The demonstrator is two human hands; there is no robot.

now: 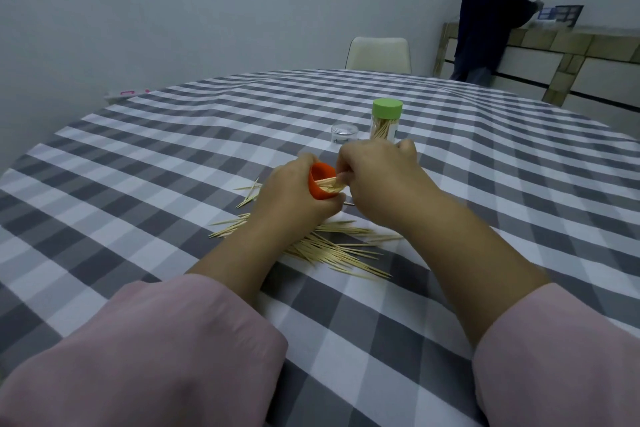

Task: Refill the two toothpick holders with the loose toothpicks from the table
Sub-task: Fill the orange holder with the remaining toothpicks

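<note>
Just before the green-lidded toothpick holder (387, 121), an orange holder (321, 185) is gripped by the left hand (294, 196) while a toothpick bundle (331, 183) is pinched into it by the right hand (377, 180). Loose toothpicks (332, 250) — light, thin, probably brittle — are best pinched mid-length. A checked surface (485, 184) lies beneath — grey walls behind.

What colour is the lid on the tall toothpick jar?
Light green, seen best in the head view: the lid tops the jar.

Orange holder (320, 184) in left hand (294, 198): smooth matt plastic. Toothpicks (332, 250) beneath hands: pale bare wood. Tablecloth (173, 156): matt checked cloth. Green-capped holder (385, 121) beyond right hand (377, 177): clear glossy plastic.
</note>
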